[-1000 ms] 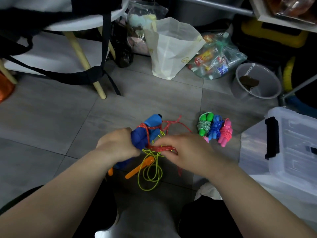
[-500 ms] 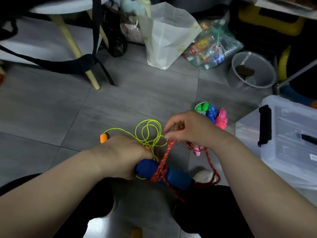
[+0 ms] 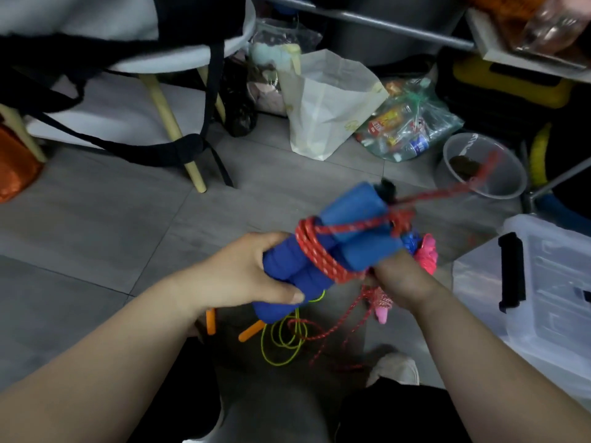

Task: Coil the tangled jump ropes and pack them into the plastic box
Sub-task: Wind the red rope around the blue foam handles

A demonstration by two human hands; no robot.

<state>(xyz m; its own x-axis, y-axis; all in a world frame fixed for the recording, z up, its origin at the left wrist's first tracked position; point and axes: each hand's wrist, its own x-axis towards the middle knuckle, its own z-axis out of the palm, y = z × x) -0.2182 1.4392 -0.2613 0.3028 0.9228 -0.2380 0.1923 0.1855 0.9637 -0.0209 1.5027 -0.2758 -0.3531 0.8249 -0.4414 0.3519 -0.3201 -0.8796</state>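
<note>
My left hand grips a pair of blue foam jump-rope handles held together, tilted up to the right above the floor. A red speckled rope is wound several times round their middle; a blurred length of it flies off to the upper right. My right hand is under the handles' right end; its fingers are hidden behind them. A yellow-green rope with orange handles lies on the floor below. Coiled blue and pink ropes lie just behind. The clear plastic box with a black latch sits at right.
A stool's wooden legs and black straps stand at back left. A white paper bag, a plastic bag of packets and a round clear tub line the back. My knees are at the bottom edge.
The blue handles have been lifted from low near my lap to higher and further right. More red turns lie round them, and my right hand has gone from above to beneath them.
</note>
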